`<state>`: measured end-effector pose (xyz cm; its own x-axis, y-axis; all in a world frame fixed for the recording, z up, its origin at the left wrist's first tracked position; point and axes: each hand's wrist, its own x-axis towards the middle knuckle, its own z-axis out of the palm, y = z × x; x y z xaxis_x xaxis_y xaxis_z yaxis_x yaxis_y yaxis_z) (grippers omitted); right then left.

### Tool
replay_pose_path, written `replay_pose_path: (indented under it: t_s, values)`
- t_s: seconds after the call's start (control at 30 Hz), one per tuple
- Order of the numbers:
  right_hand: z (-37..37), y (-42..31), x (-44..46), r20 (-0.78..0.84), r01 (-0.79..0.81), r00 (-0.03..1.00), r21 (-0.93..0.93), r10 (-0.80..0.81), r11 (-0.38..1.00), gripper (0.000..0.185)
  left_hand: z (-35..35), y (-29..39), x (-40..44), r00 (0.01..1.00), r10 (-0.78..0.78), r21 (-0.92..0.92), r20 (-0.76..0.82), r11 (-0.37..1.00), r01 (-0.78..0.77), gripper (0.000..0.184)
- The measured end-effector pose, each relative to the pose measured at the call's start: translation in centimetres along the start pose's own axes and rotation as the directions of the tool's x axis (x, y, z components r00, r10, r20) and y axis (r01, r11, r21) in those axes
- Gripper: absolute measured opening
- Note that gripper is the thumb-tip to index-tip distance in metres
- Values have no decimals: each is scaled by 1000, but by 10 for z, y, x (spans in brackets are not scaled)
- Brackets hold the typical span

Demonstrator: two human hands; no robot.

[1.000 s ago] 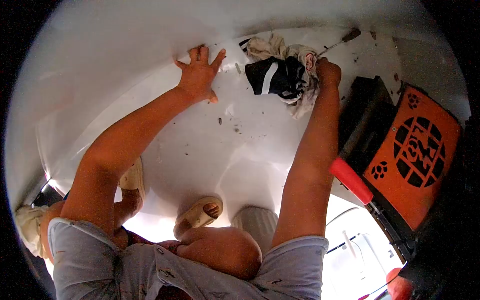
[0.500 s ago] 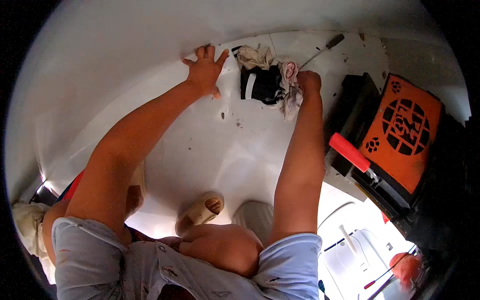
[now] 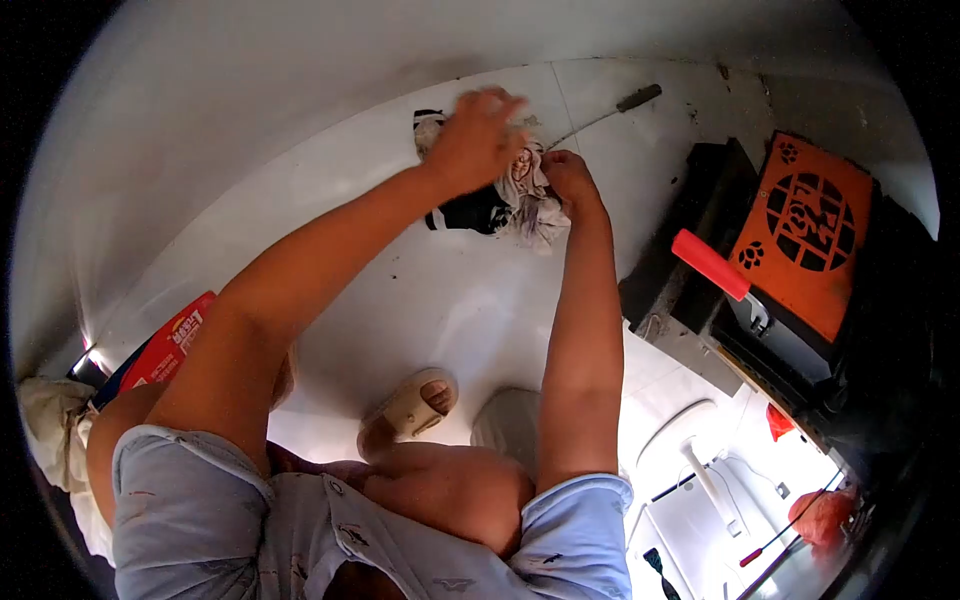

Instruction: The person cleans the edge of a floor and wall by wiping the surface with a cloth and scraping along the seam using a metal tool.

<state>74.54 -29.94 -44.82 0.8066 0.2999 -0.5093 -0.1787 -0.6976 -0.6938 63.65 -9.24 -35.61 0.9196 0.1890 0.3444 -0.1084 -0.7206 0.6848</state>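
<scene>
A crumpled rag (image 3: 535, 215), pale and pinkish with a black part striped in white, lies on the white floor in front of me. My right hand (image 3: 572, 182) pinches its right edge with closed fingers. My left hand (image 3: 480, 140) is over the rag's upper left, slightly motion-blurred, with its fingers apart; whether it touches the cloth is unclear. Just beyond my right hand lies a screwdriver (image 3: 637, 98) with a dark handle, its thin shaft pointing toward the rag.
At right stands a black box with an orange cut-out panel (image 3: 800, 235), and a red-handled tool (image 3: 712, 264) rests on it. A curved white wall (image 3: 300, 80) closes in beyond the floor. A red printed box (image 3: 180, 340) is at left, and an orange-red bag (image 3: 822, 520) lower right.
My left hand has left the bare floor and moved right, over the rag. The rag and my right hand gripping it appear further left in view.
</scene>
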Motion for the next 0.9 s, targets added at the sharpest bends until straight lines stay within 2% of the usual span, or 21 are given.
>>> replay_pose_path:
  t_s: [0.03,0.1,0.13,0.23,0.33,0.37,0.47,0.57,0.67,0.77,0.87,0.9]
  values:
    - [-5,-14,-14,20,-28,999,29,27,999,26,3,3,-9,995,34,4,97,999,-35,57]
    - [-10,-66,-46,66,-242,970,296,233,924,30,12,2,-30,953,103,0,286,994,-107,55]
    - [-10,-78,-52,108,-340,939,414,325,844,32,8,2,-32,940,73,-18,333,997,-71,54]
    - [-15,-63,-43,216,-439,896,546,387,713,34,-7,2,-31,903,34,-71,428,997,-4,48]
    - [-19,-59,-41,180,-440,880,656,439,614,34,-17,7,-10,723,-96,17,684,993,116,47]
    - [-21,-68,-49,80,-388,897,614,435,687,27,-15,4,-8,736,-84,1,672,994,112,47]
    - [-28,-93,-68,-114,-230,941,472,318,851,22,-8,6,-1,839,-180,-37,513,972,231,58]
    - [-46,-132,-98,-97,-126,983,278,158,952,24,-7,16,19,969,-27,-251,244,964,90,67]
    - [-55,-186,-138,-82,15,997,48,-11,999,30,-15,27,47,956,175,-227,237,966,-121,72]
    - [-63,-215,-164,9,115,993,127,-117,985,32,2,12,63,939,299,-195,172,944,-265,57]
    - [-73,-236,-179,63,162,976,423,-207,891,32,-2,6,67,943,129,-457,307,889,27,24]
    - [-68,-232,-174,-95,327,942,481,-322,813,34,-3,8,69,946,100,-448,307,893,51,18]
